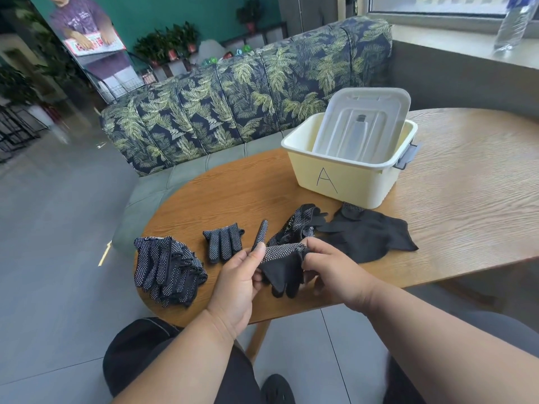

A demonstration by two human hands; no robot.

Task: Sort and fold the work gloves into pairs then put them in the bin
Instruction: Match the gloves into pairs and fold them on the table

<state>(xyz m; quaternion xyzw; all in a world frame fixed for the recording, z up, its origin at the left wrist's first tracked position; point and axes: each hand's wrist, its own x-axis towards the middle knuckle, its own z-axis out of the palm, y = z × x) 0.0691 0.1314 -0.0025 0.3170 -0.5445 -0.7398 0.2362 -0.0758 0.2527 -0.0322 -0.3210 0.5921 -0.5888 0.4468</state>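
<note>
A sofa (248, 91) with a palm-leaf print runs across the upper middle of the frame, behind an oval wooden bench (452, 205) that fills the centre and right. On the bench, right of centre, stands a pale yellow bin (344, 182) marked with a hand-drawn "A"; its translucent lid (361, 123) stands tilted inside it. Just below the bin lies a loose heap of black gloves (367, 231), some showing white grip dots. At the left end of the bench sits a stack of dotted gloves (166, 269), and right of it a folded dotted pair (223, 242). At lower centre, above the bench's near edge, the left hand (236, 287) and the right hand (329, 272) both pinch one dotted glove (283, 263), its fingers hanging down between them.
</note>
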